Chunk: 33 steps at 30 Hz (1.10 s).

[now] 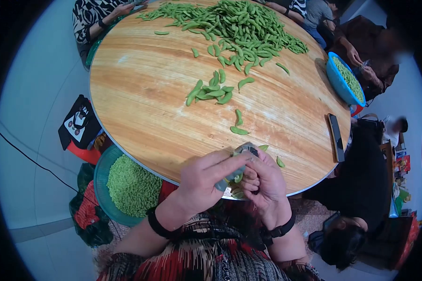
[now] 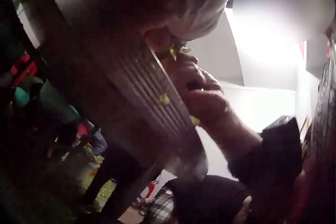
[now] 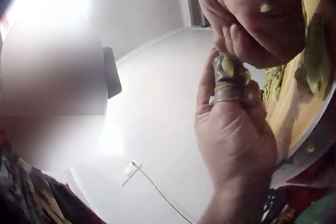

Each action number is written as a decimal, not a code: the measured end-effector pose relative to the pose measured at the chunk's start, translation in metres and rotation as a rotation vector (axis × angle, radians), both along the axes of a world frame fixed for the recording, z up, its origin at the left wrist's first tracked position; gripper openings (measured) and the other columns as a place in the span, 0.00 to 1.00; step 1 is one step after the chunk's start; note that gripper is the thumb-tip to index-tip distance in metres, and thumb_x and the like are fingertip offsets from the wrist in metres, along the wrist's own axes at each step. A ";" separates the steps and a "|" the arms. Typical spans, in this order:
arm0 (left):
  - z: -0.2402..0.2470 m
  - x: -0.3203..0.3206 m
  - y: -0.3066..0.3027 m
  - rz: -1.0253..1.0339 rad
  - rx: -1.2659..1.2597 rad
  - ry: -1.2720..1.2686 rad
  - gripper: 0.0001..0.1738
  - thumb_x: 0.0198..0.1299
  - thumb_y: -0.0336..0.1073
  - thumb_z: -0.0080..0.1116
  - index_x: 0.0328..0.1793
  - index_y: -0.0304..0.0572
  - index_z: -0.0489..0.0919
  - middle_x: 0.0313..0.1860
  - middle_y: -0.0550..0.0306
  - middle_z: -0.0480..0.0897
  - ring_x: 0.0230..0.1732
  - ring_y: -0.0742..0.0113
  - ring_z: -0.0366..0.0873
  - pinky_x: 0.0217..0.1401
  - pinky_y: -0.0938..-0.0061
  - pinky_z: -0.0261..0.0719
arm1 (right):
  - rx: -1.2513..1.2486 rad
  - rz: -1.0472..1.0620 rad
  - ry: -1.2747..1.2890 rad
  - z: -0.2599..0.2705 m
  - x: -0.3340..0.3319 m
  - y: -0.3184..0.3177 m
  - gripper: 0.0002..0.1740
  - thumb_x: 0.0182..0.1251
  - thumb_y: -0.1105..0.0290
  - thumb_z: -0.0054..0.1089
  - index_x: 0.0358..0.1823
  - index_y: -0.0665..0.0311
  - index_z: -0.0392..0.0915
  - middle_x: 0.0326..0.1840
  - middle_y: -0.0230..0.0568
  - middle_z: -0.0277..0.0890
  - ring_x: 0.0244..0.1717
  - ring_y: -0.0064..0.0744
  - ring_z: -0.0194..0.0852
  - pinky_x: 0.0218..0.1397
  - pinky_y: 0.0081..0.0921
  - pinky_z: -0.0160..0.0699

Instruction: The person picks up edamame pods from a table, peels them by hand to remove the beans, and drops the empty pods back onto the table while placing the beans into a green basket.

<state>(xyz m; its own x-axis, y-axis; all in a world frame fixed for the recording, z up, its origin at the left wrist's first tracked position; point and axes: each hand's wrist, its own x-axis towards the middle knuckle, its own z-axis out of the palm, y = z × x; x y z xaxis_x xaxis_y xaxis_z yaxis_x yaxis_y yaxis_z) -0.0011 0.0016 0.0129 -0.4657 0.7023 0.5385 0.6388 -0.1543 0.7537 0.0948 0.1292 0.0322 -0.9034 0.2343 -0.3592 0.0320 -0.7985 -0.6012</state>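
Near the table's front edge, my left hand [image 1: 198,180] and right hand [image 1: 271,181] meet fingertip to fingertip. Between them they pinch a green soybean pod [image 1: 238,178], mostly hidden by the fingers. In the right wrist view a bit of green pod [image 3: 228,67] shows against my left thumb, which wears a grey wrap [image 3: 229,90]; the right hand [image 3: 257,19] bends over it from above. The left wrist view is dark, with the right hand [image 2: 202,90] beyond the table edge. Loose pods [image 1: 239,130] lie just past my fingers.
A large heap of soybean pods [image 1: 241,28] covers the far side of the round wooden table [image 1: 140,103], with a smaller cluster [image 1: 211,91] nearer. A teal basin of shelled beans [image 1: 133,187] stands below left. A blue bowl [image 1: 344,79] and a phone [image 1: 335,138] are at right. Other people sit around.
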 end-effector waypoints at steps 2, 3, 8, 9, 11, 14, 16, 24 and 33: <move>-0.002 0.003 -0.001 0.011 0.024 -0.006 0.23 0.43 0.20 0.56 0.51 0.39 0.77 0.39 0.48 0.80 0.40 0.53 0.80 0.40 0.70 0.78 | -0.067 0.000 0.006 -0.001 0.000 -0.002 0.03 0.67 0.72 0.51 0.37 0.63 0.71 0.16 0.23 0.60 0.11 0.10 0.47 0.12 0.09 0.43; -0.003 0.004 -0.001 0.025 0.048 -0.012 0.22 0.44 0.20 0.56 0.50 0.38 0.77 0.40 0.48 0.80 0.41 0.53 0.80 0.40 0.71 0.78 | -0.132 0.004 0.012 -0.001 0.000 -0.002 0.03 0.67 0.71 0.51 0.37 0.63 0.70 0.16 0.23 0.59 0.10 0.10 0.46 0.11 0.09 0.42; -0.008 0.002 0.008 0.071 0.017 -0.229 0.11 0.52 0.23 0.54 0.43 0.37 0.73 0.30 0.55 0.78 0.28 0.69 0.76 0.30 0.78 0.74 | 0.465 0.149 -0.101 0.008 -0.007 0.018 0.07 0.66 0.69 0.53 0.37 0.65 0.74 0.18 0.25 0.65 0.13 0.13 0.56 0.15 0.13 0.53; -0.009 0.001 0.007 0.049 -0.113 -0.397 0.10 0.55 0.23 0.52 0.43 0.38 0.70 0.28 0.58 0.77 0.25 0.74 0.73 0.24 0.82 0.71 | 0.955 0.237 -0.189 0.012 -0.012 0.027 0.08 0.66 0.68 0.53 0.37 0.66 0.75 0.19 0.26 0.68 0.15 0.16 0.61 0.17 0.16 0.59; -0.006 -0.010 0.006 -0.080 -0.020 -0.870 0.08 0.57 0.24 0.51 0.43 0.40 0.69 0.27 0.60 0.75 0.23 0.78 0.68 0.20 0.86 0.63 | 1.499 0.162 -0.123 0.011 -0.034 0.053 0.11 0.61 0.67 0.56 0.39 0.67 0.76 0.21 0.41 0.76 0.24 0.40 0.75 0.28 0.33 0.71; -0.003 -0.013 0.006 -0.247 0.112 -1.344 0.06 0.61 0.26 0.46 0.44 0.44 0.67 0.25 0.62 0.72 0.19 0.84 0.58 0.14 0.93 0.47 | 1.912 0.233 -0.230 0.009 -0.062 0.074 0.12 0.60 0.66 0.56 0.40 0.66 0.76 0.25 0.53 0.76 0.29 0.52 0.76 0.32 0.39 0.73; -0.001 -0.016 0.004 -0.308 0.172 -1.461 0.06 0.62 0.27 0.47 0.45 0.43 0.68 0.25 0.62 0.72 0.18 0.84 0.59 0.14 0.93 0.49 | 2.104 0.379 -0.355 0.010 -0.063 0.074 0.12 0.59 0.65 0.56 0.41 0.65 0.77 0.27 0.58 0.75 0.31 0.56 0.75 0.33 0.40 0.73; -0.005 -0.005 -0.001 -0.214 0.061 -1.213 0.14 0.58 0.22 0.49 0.49 0.42 0.73 0.31 0.61 0.77 0.24 0.84 0.67 0.20 0.90 0.60 | 1.102 0.207 -0.080 0.020 -0.006 0.013 0.07 0.61 0.72 0.59 0.33 0.72 0.76 0.24 0.29 0.75 0.25 0.13 0.67 0.29 0.17 0.70; -0.001 -0.002 -0.005 -0.070 -0.120 -0.267 0.12 0.53 0.24 0.57 0.45 0.36 0.78 0.39 0.52 0.82 0.40 0.63 0.81 0.44 0.74 0.76 | 1.288 0.081 -0.024 0.011 0.016 0.005 0.09 0.59 0.74 0.59 0.25 0.70 0.71 0.16 0.31 0.69 0.19 0.12 0.64 0.21 0.18 0.63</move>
